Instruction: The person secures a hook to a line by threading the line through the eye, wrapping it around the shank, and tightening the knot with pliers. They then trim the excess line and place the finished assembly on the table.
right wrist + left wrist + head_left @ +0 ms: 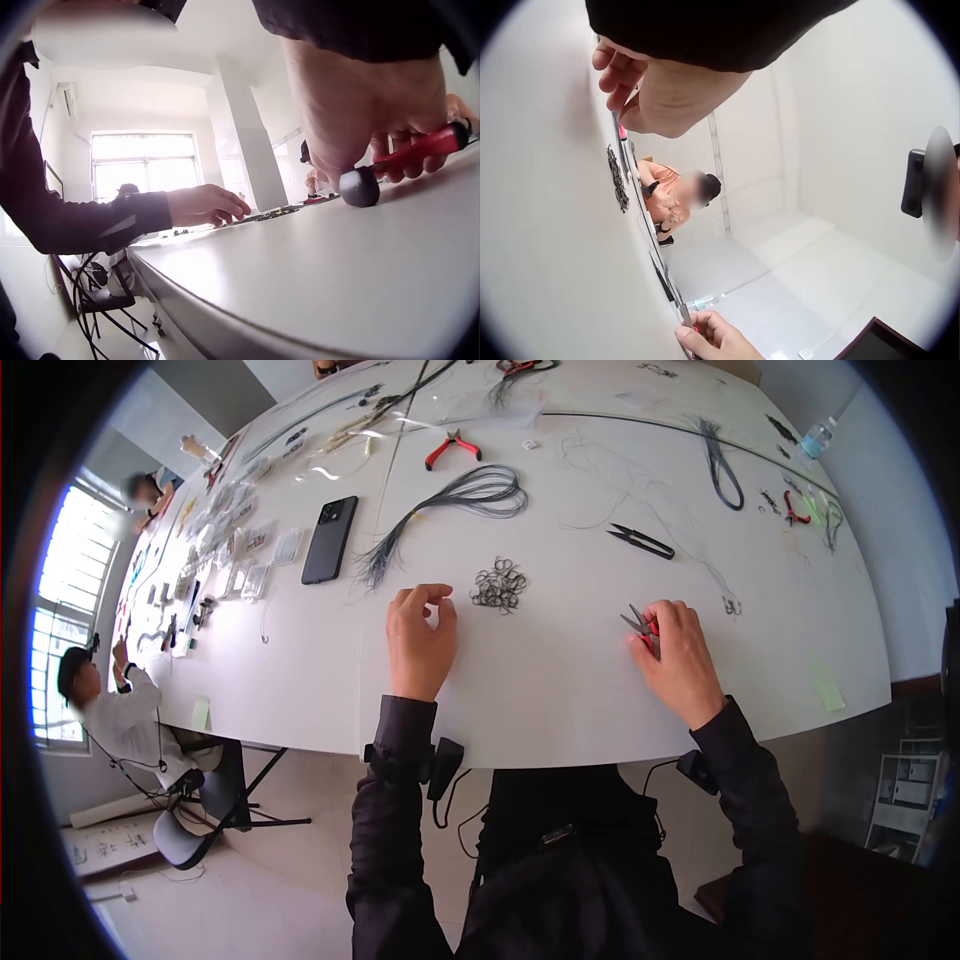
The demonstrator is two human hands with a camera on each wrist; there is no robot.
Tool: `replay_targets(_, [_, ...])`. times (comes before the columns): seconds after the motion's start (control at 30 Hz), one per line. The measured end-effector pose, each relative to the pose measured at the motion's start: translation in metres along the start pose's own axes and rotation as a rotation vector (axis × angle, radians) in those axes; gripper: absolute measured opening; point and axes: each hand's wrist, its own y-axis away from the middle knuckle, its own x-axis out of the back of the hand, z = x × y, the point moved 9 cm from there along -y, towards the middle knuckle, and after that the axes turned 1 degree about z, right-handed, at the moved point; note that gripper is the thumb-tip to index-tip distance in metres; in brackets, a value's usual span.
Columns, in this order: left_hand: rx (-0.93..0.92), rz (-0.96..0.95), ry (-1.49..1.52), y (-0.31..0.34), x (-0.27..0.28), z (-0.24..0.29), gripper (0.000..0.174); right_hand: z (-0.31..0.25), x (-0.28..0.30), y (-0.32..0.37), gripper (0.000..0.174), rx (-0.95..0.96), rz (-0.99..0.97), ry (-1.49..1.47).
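Both my forearms reach out over the near edge of the white table (560, 700), dark sleeves, palms down. My left hand (420, 640) rests its heel on the tabletop with the fingers curled in toward the thumb. Whether anything tiny is pinched there, I can't tell. My right hand (682, 660) lies well apart on the other side, fingers wrapped tight round the red-handled pliers (642, 628), metal nose showing beyond my fingers, handle end low on the table. Just past my left fingertips sits a heap of small dark rings (498, 585). Farther out: black snips (640, 541), a phone (329, 540) lying back up, a looped wire bundle (480, 493). Long bright room, white walls, window (60, 630) far left
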Motion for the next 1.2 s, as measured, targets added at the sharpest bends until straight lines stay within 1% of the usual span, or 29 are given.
replay_targets(0.07, [0.005, 0.023, 0.018, -0.006, 0.005, -0.008, 0.013, 0.000, -0.001, -0.006, 0.026, 0.034, 0.016, 0.052])
replay_targets(0.1, [0.018, 0.022, 0.024, -0.007, 0.008, -0.011, 0.013, 0.002, -0.002, -0.007, 0.025, 0.004, 0.012, 0.049])
replay_targets(0.23, [0.050, 0.006, 0.083, -0.007, 0.008, -0.027, 0.013, 0.003, -0.004, -0.015, 0.025, 0.001, 0.026, 0.107])
replay_targets(0.33, [0.131, -0.020, 0.142, -0.008, 0.005, -0.039, 0.015, -0.005, 0.001, -0.018, 0.025, 0.033, 0.038, 0.169])
replay_targets(0.4, [0.132, -0.033, 0.176, -0.009, 0.005, -0.041, 0.016, -0.019, 0.009, -0.024, 0.023, 0.080, 0.064, 0.257])
replay_targets(0.43, [0.133, -0.039, 0.191, -0.009, 0.005, -0.041, 0.016, -0.025, 0.010, -0.030, 0.021, 0.068, 0.018, 0.189])
replay_targets(0.5, [0.206, -0.063, 0.320, -0.008, 0.005, -0.041, 0.018, -0.040, 0.007, -0.045, 0.018, 0.041, -0.068, 0.050])
replay_targets(0.6, [0.269, -0.067, 0.529, -0.008, 0.004, -0.033, 0.020, -0.064, -0.024, -0.071, 0.014, 0.080, -0.195, -0.139])
replay_targets(0.7, [0.334, -0.099, 0.689, -0.006, -0.002, -0.020, 0.021, -0.070, -0.058, -0.093, 0.012, 0.127, -0.202, -0.129])
replay_targets(0.83, [0.388, -0.118, 0.832, -0.003, -0.012, -0.015, 0.020, -0.074, -0.085, -0.108, 0.012, 0.115, -0.217, -0.152])
replay_targets(0.93, [0.417, -0.163, 0.807, 0.001, -0.022, -0.013, 0.020, -0.077, -0.092, -0.112, 0.013, 0.115, -0.230, -0.117])
replay_targets(1.03, [0.379, -0.181, 0.751, 0.002, -0.028, -0.012, 0.017, -0.075, -0.095, -0.116, 0.015, 0.106, -0.238, -0.149])
replay_targets(1.07, [0.369, -0.191, 0.729, 0.002, -0.030, -0.011, 0.017, -0.072, -0.096, -0.115, 0.015, 0.072, -0.268, -0.169])
replay_targets(1.17, [0.117, -0.187, 0.448, -0.002, -0.026, 0.007, 0.014, -0.073, -0.087, -0.112, 0.017, -0.025, -0.359, -0.187])
replay_targets(1.2, [0.115, -0.177, 0.471, -0.001, -0.027, 0.007, 0.014, -0.074, -0.082, -0.111, 0.018, -0.058, -0.391, -0.165])
